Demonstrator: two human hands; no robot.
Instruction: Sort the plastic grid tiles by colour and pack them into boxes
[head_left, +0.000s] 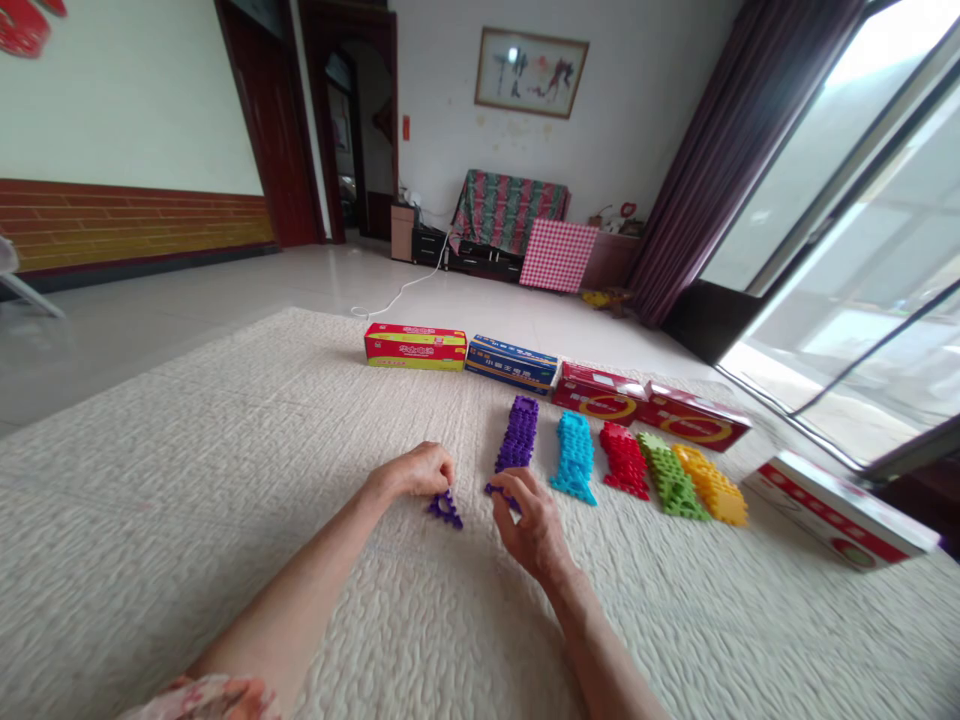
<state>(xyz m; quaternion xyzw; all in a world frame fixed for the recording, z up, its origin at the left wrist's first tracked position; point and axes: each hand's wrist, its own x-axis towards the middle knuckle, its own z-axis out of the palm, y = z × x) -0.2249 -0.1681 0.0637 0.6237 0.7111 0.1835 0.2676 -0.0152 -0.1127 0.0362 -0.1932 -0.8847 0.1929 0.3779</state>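
Note:
My left hand [420, 470] is closed, its fingertips pinching the top of a small purple toothed triangular plastic piece [448, 512] with an opening in it. To its right, my right hand [529, 520] has its fingers bent over another purple piece [495, 490], mostly hidden beneath them. That hand is at the near end of a purple row of overlapping interlocking pieces [519, 430]. Further right lie similar rows in light blue [574, 455], red [624, 460], green [670, 478] and yellow [712, 485].
Behind the rows stand a red-and-yellow box [415, 348], a blue box [510, 364] and two dark red boxes [598, 392]. At the right is a white-and-red box [840, 508]. Everything rests on a quilted cream cover [225, 440]. A white cable [405, 290] runs across the floor beyond.

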